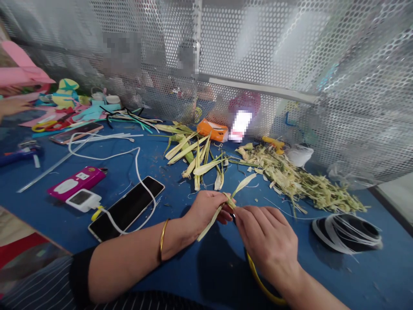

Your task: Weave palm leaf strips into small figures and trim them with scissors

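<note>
Over the near middle of the blue table [322, 280], two hands meet on one pale green leaf strip [210, 223]. The left hand [206, 209] curls closed around the strip's middle, and the right hand [266, 239] pinches it with thumb and fingertips just beside the left.

One gold bangle [163, 239] sits on the left wrist, and one yellow ring [258, 280] lies under the right wrist. Two phones lie on the table: a black phone [127, 206] with a white cable [137, 165] across it, and a second phone [75, 132] farther left. One magenta power bank [77, 181], one orange box [213, 129] and one black spool [350, 230] wound with white strips are spread about. A loose cluster of leaf strips [196, 157], too overlapped to count, lies beyond the hands, and one heap of shredded scraps [300, 181] lies to the right.

A perforated metal screen [290, 56] walls off the table's far side.

The held strip runs diagonally, its lower end towards the person's left and its tapered tip up and right towards the heap.
</note>
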Demonstrator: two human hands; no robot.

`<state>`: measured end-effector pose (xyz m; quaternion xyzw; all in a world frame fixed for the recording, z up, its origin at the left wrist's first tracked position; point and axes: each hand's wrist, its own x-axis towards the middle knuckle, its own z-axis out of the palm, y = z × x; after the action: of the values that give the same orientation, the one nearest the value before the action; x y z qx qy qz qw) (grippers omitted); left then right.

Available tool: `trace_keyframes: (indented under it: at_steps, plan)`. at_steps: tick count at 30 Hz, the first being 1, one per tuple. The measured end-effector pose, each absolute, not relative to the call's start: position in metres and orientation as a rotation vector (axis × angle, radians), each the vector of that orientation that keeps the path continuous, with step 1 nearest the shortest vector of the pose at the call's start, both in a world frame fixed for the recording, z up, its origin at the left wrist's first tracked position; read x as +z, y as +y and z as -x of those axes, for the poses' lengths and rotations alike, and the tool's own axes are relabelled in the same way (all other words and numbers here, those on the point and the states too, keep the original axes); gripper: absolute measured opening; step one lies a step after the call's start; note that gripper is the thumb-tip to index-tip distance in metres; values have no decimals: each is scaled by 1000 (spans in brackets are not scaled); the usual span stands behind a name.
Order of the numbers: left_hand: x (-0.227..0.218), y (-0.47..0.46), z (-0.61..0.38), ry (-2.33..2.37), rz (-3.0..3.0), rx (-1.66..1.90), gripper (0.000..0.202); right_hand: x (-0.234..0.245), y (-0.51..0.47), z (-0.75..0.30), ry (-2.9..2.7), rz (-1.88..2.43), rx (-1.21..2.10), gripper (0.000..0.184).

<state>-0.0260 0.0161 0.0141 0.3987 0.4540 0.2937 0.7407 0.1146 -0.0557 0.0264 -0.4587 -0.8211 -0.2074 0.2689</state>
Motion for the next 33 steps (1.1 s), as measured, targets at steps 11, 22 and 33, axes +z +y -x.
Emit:
trace_keyframes:
  at_steps: [11,22,33]
  plan:
    - [0,12,20,953,-775,691,20,20,-51,-112,-2290,1294,-702,23]
    - [14,12,25,835,-769,700,16,11,-47,-115,-2258,1290,-679,23]
    - [6,11,25,793,-752,737,28,6,-47,-108,-2425,1034,-648,27]
